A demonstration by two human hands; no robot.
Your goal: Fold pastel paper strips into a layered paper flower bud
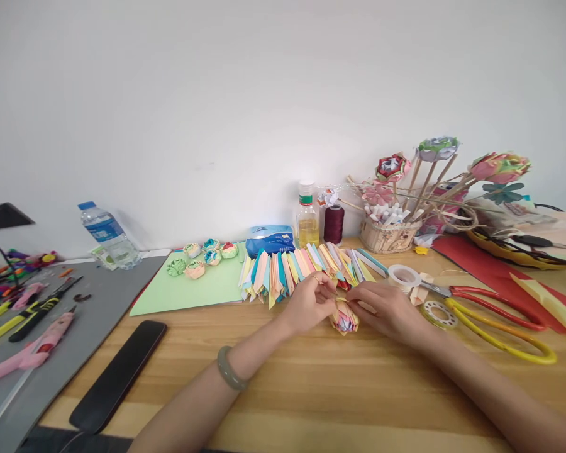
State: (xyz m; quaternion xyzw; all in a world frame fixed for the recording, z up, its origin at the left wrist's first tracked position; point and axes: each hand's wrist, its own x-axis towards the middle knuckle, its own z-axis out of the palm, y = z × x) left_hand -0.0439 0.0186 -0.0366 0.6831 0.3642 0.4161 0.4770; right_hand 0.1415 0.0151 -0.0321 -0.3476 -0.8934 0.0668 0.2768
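Observation:
Between both hands is a small folded-paper flower [345, 318] in pink, yellow and lilac, held just above the wooden table. My left hand [311, 302], with a bangle on its wrist, pinches the flower's left side. From the right, my right hand [387, 308] closes its fingers on the flower's upper edge, partly hiding it. Right behind the hands lies a long row of folded paper strips [283, 270] in blue, yellow, pink and white. A roll of white tape [403, 277] and scissors [500, 314] with red and yellow handles rest beside my right hand.
Finished paper balls [212, 257] sit on green paper [193, 296] at left. Behind stand a bottle of yellow liquid [308, 217], maroon thread [333, 224] and a basket [389, 238] of paper flowers. A black phone-like slab [117, 377] and a pink glue gun [33, 352] lie left.

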